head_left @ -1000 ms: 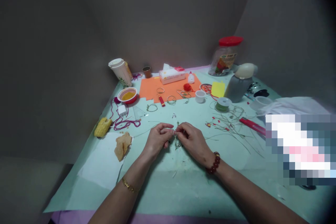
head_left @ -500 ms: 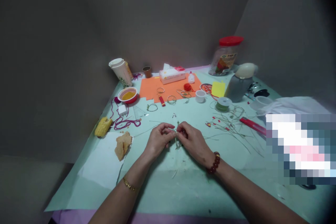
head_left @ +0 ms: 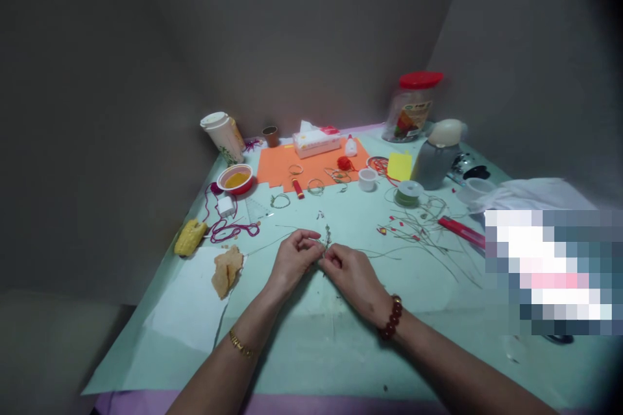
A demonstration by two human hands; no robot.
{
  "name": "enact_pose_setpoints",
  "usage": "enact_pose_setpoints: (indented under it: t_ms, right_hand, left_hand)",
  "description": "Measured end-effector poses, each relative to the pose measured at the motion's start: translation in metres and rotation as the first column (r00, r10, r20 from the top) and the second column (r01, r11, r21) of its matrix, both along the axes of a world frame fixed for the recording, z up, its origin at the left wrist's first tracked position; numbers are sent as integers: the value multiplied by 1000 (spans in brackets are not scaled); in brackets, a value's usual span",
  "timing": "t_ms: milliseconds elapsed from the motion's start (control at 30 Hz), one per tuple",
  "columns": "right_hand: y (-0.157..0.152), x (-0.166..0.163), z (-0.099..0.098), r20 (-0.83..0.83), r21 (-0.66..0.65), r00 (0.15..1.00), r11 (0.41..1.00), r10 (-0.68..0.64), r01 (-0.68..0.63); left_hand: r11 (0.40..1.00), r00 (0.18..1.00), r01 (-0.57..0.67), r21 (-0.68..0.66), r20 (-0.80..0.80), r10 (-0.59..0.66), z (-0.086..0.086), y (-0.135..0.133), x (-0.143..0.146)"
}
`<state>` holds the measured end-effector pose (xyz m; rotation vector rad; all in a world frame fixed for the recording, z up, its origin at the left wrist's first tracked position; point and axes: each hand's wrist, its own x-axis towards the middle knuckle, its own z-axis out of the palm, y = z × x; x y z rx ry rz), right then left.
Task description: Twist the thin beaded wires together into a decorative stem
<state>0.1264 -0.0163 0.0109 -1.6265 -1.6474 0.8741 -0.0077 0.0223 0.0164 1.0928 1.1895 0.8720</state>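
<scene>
My left hand (head_left: 296, 262) and my right hand (head_left: 354, 277) meet at the middle of the table, fingertips pinched close together. Between them is a thin green cord (head_left: 328, 235), whose knotted, bumpy stretch sticks up beyond the fingers. Its loose strands appear to trail out to the left and right over the mint-green cover. Both hands are closed on the cord; the exact grip point is hidden by the fingers. Finished-looking cord loops (head_left: 280, 201) lie further back, near a red tube (head_left: 298, 189).
Cut green strands and red scraps lie right, by a cord spool (head_left: 407, 194) and red cutter-like tool (head_left: 461, 232). Left are purple cord (head_left: 235, 231), corn (head_left: 190, 237), brown flat pieces (head_left: 226, 271) and a red-white bowl (head_left: 236, 179). Behind stand a tissue box (head_left: 317, 144), jug (head_left: 435, 159) and jar (head_left: 410, 115).
My right hand has dropped slightly toward me, and more of the knotted cord shows above the fingertips. My left hand stays almost in place. The view has shifted a little.
</scene>
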Motion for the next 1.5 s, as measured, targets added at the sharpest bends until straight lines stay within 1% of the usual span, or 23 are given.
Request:
enact_pose_setpoints:
  t_ms: [133, 333, 400, 467, 533, 600, 667, 733, 800, 867, 933, 1000, 1033, 1067, 1100, 1133, 1167, 1200, 1267, 1300, 1333, 1400, 1500]
  right_hand:
    - [1, 2, -4, -5, 45, 999, 999, 31, -31]
    - [0, 3, -2, 38, 43, 999, 998, 38, -39]
    - [1, 2, -3, 53, 46, 998, 998, 35, -38]
    - [1, 2, -4, 62, 49, 997, 998, 45, -48]
    - [1, 2, -6, 64, 48, 996, 997, 63, -66]
    - [0, 2, -7, 69, 44, 995, 997, 67, -70]
    - [-1, 2, -7, 87, 45, 995, 997, 56, -60]
    - [-2, 2, -7, 110, 50, 993, 997, 46, -51]
    - [-3, 2, -7, 124, 54, 991, 997, 44, -51]
    - [-3, 2, -7, 125, 55, 991, 997, 43, -50]
    - [-3, 2, -7, 121, 55, 992, 997, 40, -47]
    - [-3, 2, -7, 122, 52, 992, 998, 37, -43]
    - [-3, 1, -7, 126, 50, 991, 998, 36, -43]
    - [-3, 1, -7, 130, 50, 991, 998, 35, -42]
    - [-3, 1, -7, 134, 49, 990, 998, 35, -42]
    - [-3, 1, -7, 138, 50, 990, 998, 37, -44]
    - [-3, 2, -7, 139, 50, 989, 998, 40, -47]
    - [-3, 2, -8, 138, 49, 989, 997, 43, -51]
    - [-4, 2, -8, 133, 46, 990, 997, 51, -57]
    - [-4, 2, -8, 130, 45, 990, 997, 55, -61]
    - [-4, 2, -8, 128, 45, 990, 997, 57, -64]
    - [-4, 3, -8, 119, 51, 991, 996, 68, -75]
    - [-4, 4, -7, 94, 55, 992, 995, 80, -86]
  left_hand:
    - [1000, 1000, -19, 14, -10, 20, 1, -4, -2]
    - [999, 999, -38, 13, -31, 39, 2, -6, -5]
    - [1000, 999, 5, -14, 51, -4, 3, -6, -5]
    - [992, 974, 99, -75, 211, -82, 3, -6, -6]
    - [964, 905, 222, -148, 400, -147, 3, -7, -7]
    - [926, 820, 315, -206, 550, -157, 3, -7, -9]
    - [908, 769, 344, -238, 627, -127, 4, -6, -12]
    - [923, 765, 304, -236, 638, -89, 8, -2, -20]
    - [960, 800, 208, -187, 597, -56, 14, 5, -32]
    - [989, 865, 102, -109, 501, -34, 21, 12, -48]
    - [1000, 948, 3, -3, 319, -2, 29, 19, -64]
    - [987, 995, -98, 127, 6, 98, 35, 23, -77]
    - [967, 966, -131, 218, -193, 174, 36, 22, -79]
    - [937, 889, -137, 321, -377, 259, 37, 21, -79]
    - [902, 790, -108, 418, -515, 333, 37, 18, -76]
    - [865, 703, -63, 498, -593, 393, 35, 13, -70]
    - [847, 667, -7, 531, -629, 400, 33, 8, -61]
    - [847, 692, 69, 528, -637, 340, 29, 3, -51]
    - [886, 794, 200, 418, -600, 104, 20, -8, -29]
    - [907, 832, 242, 346, -555, -10, 15, -12, -19]
    - [921, 855, 256, 293, -513, -74, 11, -16, -12]
    - [922, 860, 289, 258, -494, -131, 5, -18, -4]
    - [903, 839, 334, 270, -522, -154, 1, -16, -6]
